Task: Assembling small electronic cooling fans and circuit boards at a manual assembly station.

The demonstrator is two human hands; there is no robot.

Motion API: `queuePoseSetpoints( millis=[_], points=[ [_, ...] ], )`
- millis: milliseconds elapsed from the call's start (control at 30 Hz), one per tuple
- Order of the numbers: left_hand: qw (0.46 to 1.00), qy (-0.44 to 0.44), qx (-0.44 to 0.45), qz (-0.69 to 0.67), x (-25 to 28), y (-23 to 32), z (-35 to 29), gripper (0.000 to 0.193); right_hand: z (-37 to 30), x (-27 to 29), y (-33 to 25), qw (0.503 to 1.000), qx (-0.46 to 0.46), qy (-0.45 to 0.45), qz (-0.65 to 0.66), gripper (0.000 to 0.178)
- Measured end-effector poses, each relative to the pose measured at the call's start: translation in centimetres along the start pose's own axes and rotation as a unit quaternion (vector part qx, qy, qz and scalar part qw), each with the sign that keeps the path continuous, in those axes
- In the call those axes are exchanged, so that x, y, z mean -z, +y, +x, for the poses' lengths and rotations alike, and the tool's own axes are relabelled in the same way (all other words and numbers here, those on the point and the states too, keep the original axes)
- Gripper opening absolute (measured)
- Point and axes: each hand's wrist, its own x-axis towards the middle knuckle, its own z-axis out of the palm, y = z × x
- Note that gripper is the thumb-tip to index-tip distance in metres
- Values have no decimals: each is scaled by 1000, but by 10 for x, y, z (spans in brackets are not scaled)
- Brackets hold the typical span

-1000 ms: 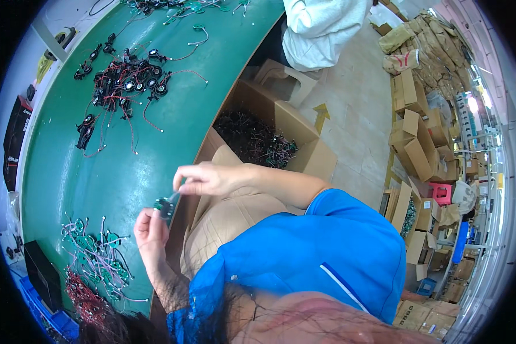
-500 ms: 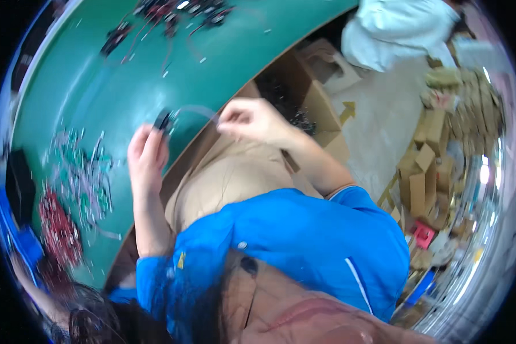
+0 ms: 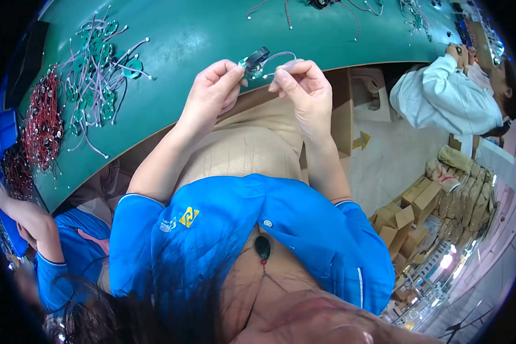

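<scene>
My left hand [image 3: 211, 96] pinches a small round green circuit board with a black part on it [image 3: 254, 62], held just above the near edge of the green table [image 3: 195, 34]. My right hand [image 3: 305, 86] grips the pale wires [image 3: 282, 58] that loop out of that board. Both hands are close together over my lap, fingertips nearly touching.
A heap of green round boards with white wires [image 3: 97, 74] and a bundle of red wires [image 3: 43, 123] lie at the table's left. An open cardboard box [image 3: 344, 114] stands by my right knee. A person in white [image 3: 447, 94] sits at right, another in blue [image 3: 46, 229] at left. Stacked cartons [image 3: 436, 195].
The view has swung round, so the table now runs across the top. My hands have come closer together, still holding the same small board and its wires.
</scene>
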Motion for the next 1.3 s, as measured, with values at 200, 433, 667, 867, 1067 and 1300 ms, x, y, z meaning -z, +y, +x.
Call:
queuePoseSetpoints(
  millis=[200, 433, 667, 867, 1067, 1300],
  points=[
    [996, -41, 26, -75, 4, -4, -1, 18, 7, -3, 16, 999, 36, 11, -23, 8],
    [995, -30, 48, -78, -2, -1, -5, 19, 6, -3, 19, 949, 194, -5, -250, 8],
    [998, -25, 28, -46, -5, -1, -10, 21, 8, 5, 18, 878, 284, -76, -378, 3],
    [992, -45, 60, -97, 0, 1, -6, 22, 8, 3, 4, 867, 200, -130, -438, 11],
    [967, -118, 103, -202, -1, 1, -2, 22, -3, 1, 20, 983, 65, -18, -173, 20],
    [938, -167, 137, -272, -4, -11, -3, 20, -5, -2, 34, 997, 7, -78, 26, 18]
  ],
)
